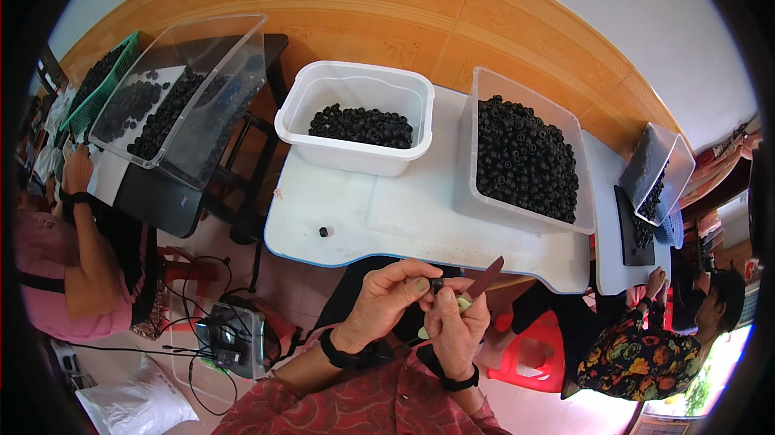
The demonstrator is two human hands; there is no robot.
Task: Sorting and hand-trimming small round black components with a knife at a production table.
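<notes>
My left hand (379, 306) pinches a small round black part (436, 284) between thumb and fingertips, just in front of the table edge. My right hand (456, 334) is closed around a knife (486, 277) with a pale green handle and a dark reddish blade, which points up and to the right. The fingertips of both hands meet at the black part. Ahead on the white table (363, 221) stand a white tub (355, 161) partly filled with black parts and a clear bin (525, 213) heaped with similar ring-shaped ones. One loose black part (325, 232) lies near the front left.
At the left, a person in pink (81, 257) sits by a dark table with a large clear bin (173, 144). To the right, another person in a flowered top (642, 354) works beside a tilted clear bin (646, 169). Cables and a clear box (234, 338) occupy the floor at lower left.
</notes>
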